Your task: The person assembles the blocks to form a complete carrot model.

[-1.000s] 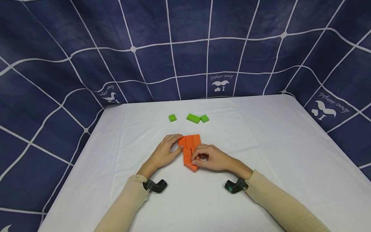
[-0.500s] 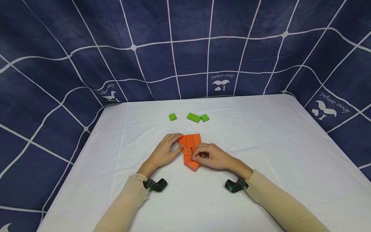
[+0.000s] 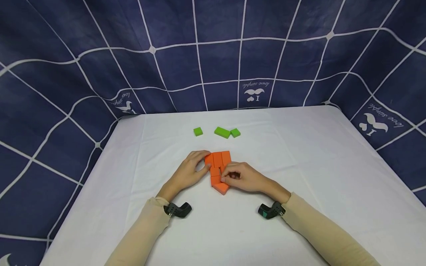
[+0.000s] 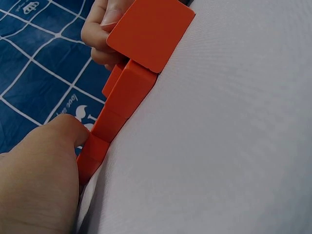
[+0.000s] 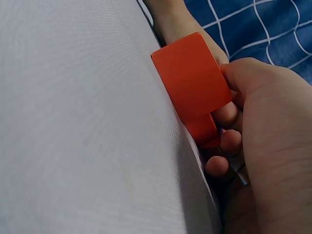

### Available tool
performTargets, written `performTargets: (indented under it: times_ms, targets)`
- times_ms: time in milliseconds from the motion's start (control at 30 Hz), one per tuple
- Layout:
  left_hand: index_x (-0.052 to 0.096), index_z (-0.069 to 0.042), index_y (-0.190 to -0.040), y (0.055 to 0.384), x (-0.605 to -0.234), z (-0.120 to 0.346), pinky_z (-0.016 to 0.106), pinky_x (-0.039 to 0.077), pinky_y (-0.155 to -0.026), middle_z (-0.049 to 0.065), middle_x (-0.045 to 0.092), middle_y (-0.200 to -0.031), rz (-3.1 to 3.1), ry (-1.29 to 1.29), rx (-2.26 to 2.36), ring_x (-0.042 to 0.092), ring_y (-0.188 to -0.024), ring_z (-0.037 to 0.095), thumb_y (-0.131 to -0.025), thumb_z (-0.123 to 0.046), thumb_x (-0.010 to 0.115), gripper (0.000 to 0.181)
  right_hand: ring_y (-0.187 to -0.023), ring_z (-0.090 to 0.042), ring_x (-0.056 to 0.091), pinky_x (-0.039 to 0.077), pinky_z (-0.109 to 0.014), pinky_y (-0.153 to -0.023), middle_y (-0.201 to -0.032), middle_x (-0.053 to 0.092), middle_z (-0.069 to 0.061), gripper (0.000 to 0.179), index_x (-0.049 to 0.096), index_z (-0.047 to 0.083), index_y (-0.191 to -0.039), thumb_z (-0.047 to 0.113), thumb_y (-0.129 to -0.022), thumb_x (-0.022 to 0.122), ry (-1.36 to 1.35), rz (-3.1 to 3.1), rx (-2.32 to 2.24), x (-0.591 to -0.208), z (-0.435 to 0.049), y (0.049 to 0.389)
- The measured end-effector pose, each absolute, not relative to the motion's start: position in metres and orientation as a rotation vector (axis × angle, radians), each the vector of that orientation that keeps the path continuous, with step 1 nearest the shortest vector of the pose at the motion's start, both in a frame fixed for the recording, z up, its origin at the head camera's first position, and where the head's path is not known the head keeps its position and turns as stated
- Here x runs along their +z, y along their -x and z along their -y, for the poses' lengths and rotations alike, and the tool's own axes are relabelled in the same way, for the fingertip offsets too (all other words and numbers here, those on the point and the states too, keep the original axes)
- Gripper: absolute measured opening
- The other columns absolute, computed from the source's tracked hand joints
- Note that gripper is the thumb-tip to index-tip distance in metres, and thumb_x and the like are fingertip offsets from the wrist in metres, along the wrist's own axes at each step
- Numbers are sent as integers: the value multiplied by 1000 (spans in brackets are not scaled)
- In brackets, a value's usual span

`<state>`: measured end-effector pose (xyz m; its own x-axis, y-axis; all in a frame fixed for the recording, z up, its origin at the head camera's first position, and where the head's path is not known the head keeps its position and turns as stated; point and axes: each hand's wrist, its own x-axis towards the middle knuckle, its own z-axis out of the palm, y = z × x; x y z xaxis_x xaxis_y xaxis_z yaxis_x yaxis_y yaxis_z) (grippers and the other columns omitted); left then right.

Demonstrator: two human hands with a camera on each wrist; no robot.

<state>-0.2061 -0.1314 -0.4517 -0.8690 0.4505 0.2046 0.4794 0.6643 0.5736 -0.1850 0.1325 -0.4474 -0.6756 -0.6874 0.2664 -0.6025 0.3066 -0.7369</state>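
Several orange blocks (image 3: 217, 159) lie together on the white cloth, three of them side by side in the far row. My left hand (image 3: 188, 171) holds the far row's left block, fingertips at its far end and thumb at its near end. At the group's right side, my right hand (image 3: 245, 177) pinches an orange block between thumb and fingers, which mostly hide it. In the left wrist view, an orange piece (image 4: 112, 81) by the right fingers stands a little above its neighbours. The nearest orange block (image 5: 191, 76) sits askew, beside the right thumb.
Beyond the orange group lie a long green block (image 3: 222, 132) touching a small green block (image 3: 235, 132), and another small green block (image 3: 198, 131) further left. A dark blue checked curtain (image 3: 219, 62) surrounds the table's far and side edges.
My right thumb and fingers have shifted slightly away from the nearest block, toward the middle blocks. My left hand stays in place, and the green blocks have not moved.
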Motion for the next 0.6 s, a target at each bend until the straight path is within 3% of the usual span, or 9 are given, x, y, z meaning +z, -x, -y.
performTargets:
  times_ms: [600]
  targets:
    - [57, -10, -145, 207, -452, 132, 43, 40, -120, 6, 57, -149, 2812, 804, -974, 48, -140, 22, -102, -33, 63, 49, -72, -8, 52, 44, -21, -62, -85, 63, 14, 10, 75, 30, -96, 20, -98, 72, 1181, -2443, -1321, -444, -132, 185]
